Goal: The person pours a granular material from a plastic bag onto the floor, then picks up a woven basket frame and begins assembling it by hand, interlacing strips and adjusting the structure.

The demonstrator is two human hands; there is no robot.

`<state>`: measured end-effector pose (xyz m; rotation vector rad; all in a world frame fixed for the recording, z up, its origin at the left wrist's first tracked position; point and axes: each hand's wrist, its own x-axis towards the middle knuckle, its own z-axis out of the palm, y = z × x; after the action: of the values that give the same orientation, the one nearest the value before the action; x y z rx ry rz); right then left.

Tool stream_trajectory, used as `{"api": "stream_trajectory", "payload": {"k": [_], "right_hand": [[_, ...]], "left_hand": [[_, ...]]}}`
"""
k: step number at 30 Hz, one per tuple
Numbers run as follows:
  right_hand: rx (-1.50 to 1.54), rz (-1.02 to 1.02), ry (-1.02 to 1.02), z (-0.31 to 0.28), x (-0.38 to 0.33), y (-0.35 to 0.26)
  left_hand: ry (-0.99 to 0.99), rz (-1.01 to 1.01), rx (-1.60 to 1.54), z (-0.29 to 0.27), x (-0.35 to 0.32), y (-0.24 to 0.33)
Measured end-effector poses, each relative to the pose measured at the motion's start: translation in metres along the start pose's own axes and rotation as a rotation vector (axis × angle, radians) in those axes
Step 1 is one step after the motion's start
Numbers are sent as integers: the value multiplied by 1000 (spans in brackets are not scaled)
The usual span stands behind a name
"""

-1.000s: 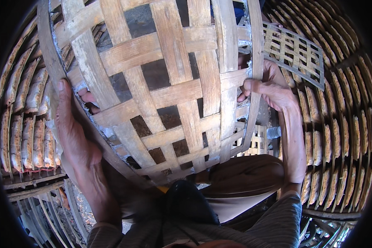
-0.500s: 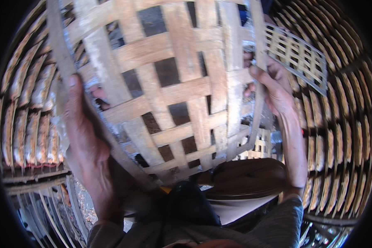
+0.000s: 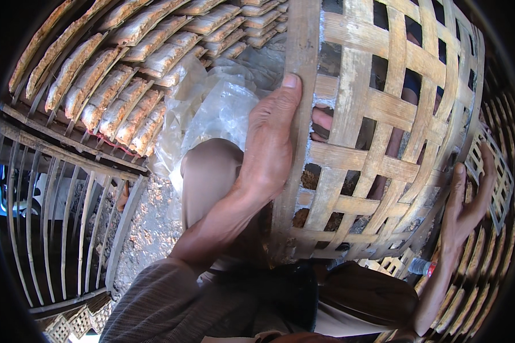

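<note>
A large woven bamboo panel [image 3: 377, 108] in a flat wooden frame stands tilted before me, filling the upper right of the view. My left hand [image 3: 269, 140] is closed around its left rail. The thumb lies on the front of that rail, and fingertips show behind through the gaps in the weave. Beside the panel's right edge is my right hand [image 3: 466, 200], its thumb and fingers spread apart. Whether it still touches the rail is hard to tell. White powdery residue clings along the inner side of the frame.
Rows of whitish-brown slabs [image 3: 149, 57] lie on racks at the upper left, with more on the right. Crumpled clear plastic [image 3: 217, 108] sits beyond my knee. A slatted bamboo rack [image 3: 68, 211] stands at the left. A smaller woven panel [image 3: 495, 171] and a plastic bottle [image 3: 419, 266] are on the right.
The panel has swung to the right along with both hands. My right hand's fingers have spread from their grip on the rail. The plastic and my knee have come into sight.
</note>
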<state>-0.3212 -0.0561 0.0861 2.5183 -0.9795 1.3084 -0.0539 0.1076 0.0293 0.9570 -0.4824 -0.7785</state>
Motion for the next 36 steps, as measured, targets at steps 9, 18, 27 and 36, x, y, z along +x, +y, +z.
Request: {"api": "stream_trajectory", "payload": {"k": [9, 18, 27, 36], "right_hand": [[665, 102, -580, 29, -15, -84], [653, -26, -616, 48, -5, -93], [867, 174, -607, 59, -10, -92], [926, 145, -506, 58, -7, -87]], "left_hand": [[-29, 49, 44, 40, -9, -20], [-37, 146, 158, 50, -15, -26], [-53, 188, 143, 52, -16, -30], [-76, 182, 209, 48, -12, -26]]}}
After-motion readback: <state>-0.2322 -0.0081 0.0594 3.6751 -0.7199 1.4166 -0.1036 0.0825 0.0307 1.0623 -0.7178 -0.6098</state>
